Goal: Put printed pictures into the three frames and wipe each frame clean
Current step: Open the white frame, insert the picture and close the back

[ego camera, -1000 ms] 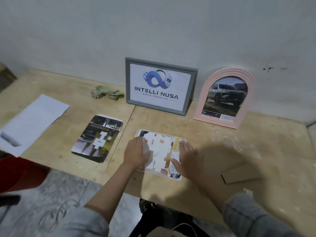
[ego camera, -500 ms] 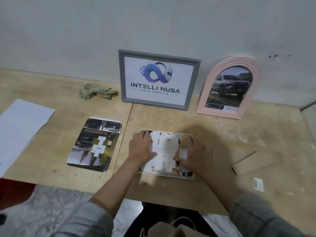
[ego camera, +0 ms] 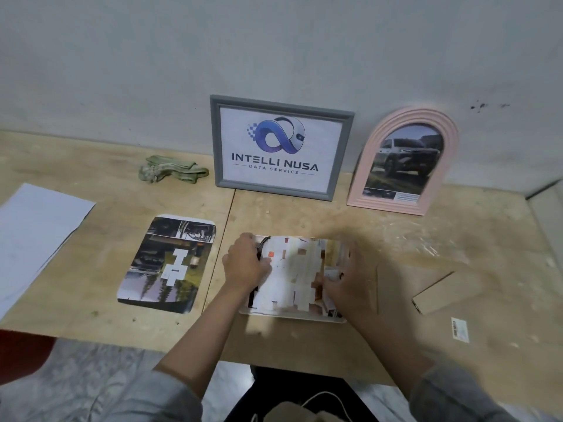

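1. My left hand (ego camera: 245, 263) rests on the left part of a white-rimmed flat frame (ego camera: 292, 317) lying near the front edge of the wooden bench (ego camera: 304, 345); its fingers curl over the patchwork printed picture (ego camera: 292, 275) set in that frame, at a dark cut edge.
2. My right hand (ego camera: 350, 284) lies on the right part of the same picture. It is motion-blurred; I cannot tell whether it grips the paper or presses it flat.
3. A grey rectangular frame with a logo print (ego camera: 281, 147) stands at the back edge, against the wall.
4. A pink arched frame with a car print (ego camera: 402, 161) stands just beside it, towards the right.
5. A loose dark printed photo sheet (ego camera: 167, 263) lies flat, left of my left hand.
6. A crumpled green cloth (ego camera: 170, 173) lies near the back edge, left of the grey frame.
7. A white paper sheet (ego camera: 36, 236) overhangs the left edge.
8. A brown cardboard panel (ego camera: 438, 292) lies towards the right edge.
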`<state>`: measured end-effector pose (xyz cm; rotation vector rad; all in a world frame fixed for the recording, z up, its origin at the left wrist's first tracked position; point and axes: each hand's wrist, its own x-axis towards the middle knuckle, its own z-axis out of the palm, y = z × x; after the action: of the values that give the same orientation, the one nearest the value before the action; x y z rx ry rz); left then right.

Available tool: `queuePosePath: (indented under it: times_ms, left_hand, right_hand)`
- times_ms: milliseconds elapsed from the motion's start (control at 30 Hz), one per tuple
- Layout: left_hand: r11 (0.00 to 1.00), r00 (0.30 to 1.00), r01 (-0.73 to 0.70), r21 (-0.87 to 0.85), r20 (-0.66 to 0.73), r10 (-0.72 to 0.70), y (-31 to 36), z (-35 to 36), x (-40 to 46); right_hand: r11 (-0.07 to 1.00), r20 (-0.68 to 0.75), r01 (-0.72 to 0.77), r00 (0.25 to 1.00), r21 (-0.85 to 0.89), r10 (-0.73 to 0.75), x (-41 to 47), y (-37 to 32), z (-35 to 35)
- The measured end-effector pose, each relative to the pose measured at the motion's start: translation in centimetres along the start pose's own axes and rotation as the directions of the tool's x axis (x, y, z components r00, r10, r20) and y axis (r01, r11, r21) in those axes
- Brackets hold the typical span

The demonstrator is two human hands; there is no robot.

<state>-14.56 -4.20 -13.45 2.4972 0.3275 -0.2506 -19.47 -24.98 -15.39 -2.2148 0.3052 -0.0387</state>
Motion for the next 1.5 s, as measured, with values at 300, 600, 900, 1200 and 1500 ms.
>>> queuePosePath:
  times_ms: [300,600,900,1200,1500]
  left_hand:
    - [0.823,0.981,0.064,-0.564,-0.116,-0.156,0.7,-3.2,-2.7]
    - [0.524,0.87,0.258,-0.812,-0.04,-0.491,-3.1,-5.4,-7.3]
    - [0.442,0.637,0.238,-0.865,-0.204,-0.743,-11.5,-10.7,-9.3]
    - [0.472,0.551,0.28,-0.836,-0.263,-0.792,-22.5,-18.2,-5.2]
    - [0.645,0.661,0.315,-0.697,-0.326,-0.676,-32.8,-24.3,-0.4]
  right_hand:
    - [0.948,0.007,-0.198,0.979,0.25,0.202,2.1,-2.0,-2.5]
    - [0.929,0.239,-0.154,0.968,0.338,0.074,5.5,-9.0,-0.2]
    - [0.975,0.494,0.049,0.856,0.216,-0.153,2.9,-17.4,9.5]
    - [0.952,0.577,0.287,0.762,0.107,-0.295,1.1,-28.3,24.3]
    - [0.954,0.621,0.289,0.734,0.082,-0.276,0.9,-36.9,37.4]
